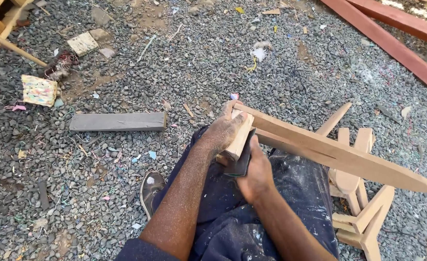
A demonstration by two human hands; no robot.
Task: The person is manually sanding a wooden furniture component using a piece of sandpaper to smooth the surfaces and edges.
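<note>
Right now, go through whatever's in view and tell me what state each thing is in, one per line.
Left hand: dusty, gripping the wood piece's near end.
Right hand: pressing a dark sheet against that end.
Wood piece: long, tapered, resting across the lap, far tip off the ground.
Dark sheet: folded under the wood.
Wooden parts: piled on the gravel at right.
Grey plank: flat on the gravel.
Trousers: dust-speckled.

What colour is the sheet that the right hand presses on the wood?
Dark grey, nearly black sheet, pressed by the right hand; the head view shows it.
</note>
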